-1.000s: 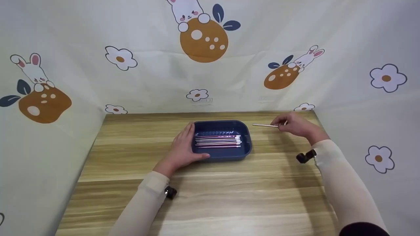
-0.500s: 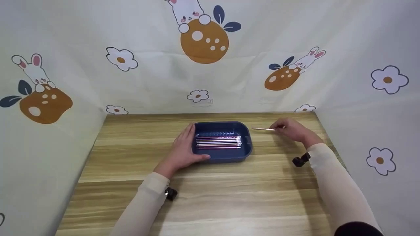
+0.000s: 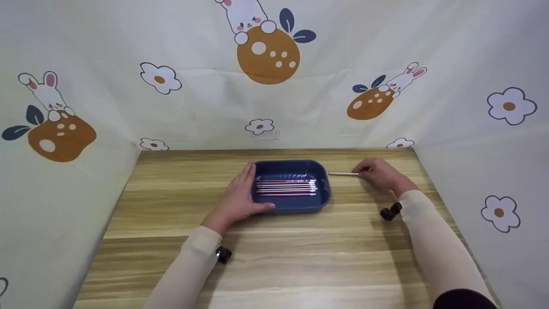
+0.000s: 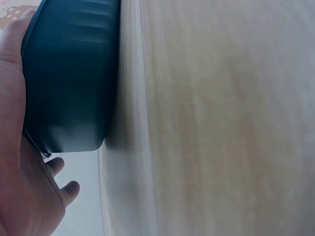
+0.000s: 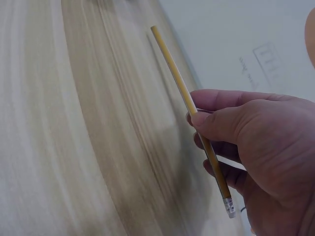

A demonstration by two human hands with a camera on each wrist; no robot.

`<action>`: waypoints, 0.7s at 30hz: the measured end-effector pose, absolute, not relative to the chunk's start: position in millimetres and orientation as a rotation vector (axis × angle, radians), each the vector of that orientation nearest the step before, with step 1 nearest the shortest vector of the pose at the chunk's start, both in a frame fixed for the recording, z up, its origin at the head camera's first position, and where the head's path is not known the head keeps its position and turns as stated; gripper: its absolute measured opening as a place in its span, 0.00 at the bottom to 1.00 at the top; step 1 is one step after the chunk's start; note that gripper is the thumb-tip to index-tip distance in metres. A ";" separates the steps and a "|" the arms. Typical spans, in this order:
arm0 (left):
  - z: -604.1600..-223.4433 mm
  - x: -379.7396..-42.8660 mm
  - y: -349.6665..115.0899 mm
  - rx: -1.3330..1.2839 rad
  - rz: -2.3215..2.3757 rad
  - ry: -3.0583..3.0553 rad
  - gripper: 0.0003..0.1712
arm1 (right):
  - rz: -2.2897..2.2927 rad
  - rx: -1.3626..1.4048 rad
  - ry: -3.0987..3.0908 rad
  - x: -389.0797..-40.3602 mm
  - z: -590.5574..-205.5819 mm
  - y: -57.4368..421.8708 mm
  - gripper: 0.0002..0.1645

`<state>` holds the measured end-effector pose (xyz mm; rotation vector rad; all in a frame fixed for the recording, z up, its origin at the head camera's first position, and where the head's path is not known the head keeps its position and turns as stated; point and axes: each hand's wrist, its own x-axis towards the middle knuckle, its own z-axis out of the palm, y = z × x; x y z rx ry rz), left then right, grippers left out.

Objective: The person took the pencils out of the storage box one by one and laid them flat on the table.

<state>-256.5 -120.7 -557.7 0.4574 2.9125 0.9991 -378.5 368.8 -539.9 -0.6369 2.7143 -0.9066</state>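
My left hand (image 3: 238, 197) holds the left end of a dark blue rectangular box (image 3: 300, 210), fingers along its far left corner and thumb over the front rim. Inside, several striped pencils (image 3: 285, 195) lie side by side, eraser ends to the right. From the left wrist, the box's outer wall (image 4: 74, 78) shows beside the hand (image 4: 15, 147). Right of the box, my right hand (image 3: 381, 174) pinches a yellow pencil (image 5: 172, 66) between thumb and fingers. Its blunt tip points left, close to the box's right rim; the eraser end sits by the palm.
A wood-grain table (image 3: 266, 257) lies beneath everything. Pale cloth (image 3: 193, 107) printed with rabbits and flowers encloses the back and both sides. Small black cameras (image 3: 223, 254) are worn on both wrists.
The right hand has come slightly nearer to me and left with the pencil, which has turned to lie nearly level across the view. The left hand and box stay in place.
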 end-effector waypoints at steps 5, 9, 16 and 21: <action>-558.1 -257.6 -120.4 0.464 1.006 2.908 0.86 | -0.906 -0.589 2.682 -381.6 -543.6 370.3 0.16; -558.3 -256.8 -120.6 0.453 1.008 2.910 0.86 | -0.906 -0.583 2.680 -382.1 -544.3 368.1 0.15; -556.0 -255.7 -120.1 0.447 1.007 2.908 0.85 | -0.937 -0.608 2.715 -379.4 -551.3 365.8 0.14; -557.1 -256.4 -119.8 0.440 1.008 2.914 0.84 | -0.962 -0.603 2.722 -379.0 -554.2 366.4 0.13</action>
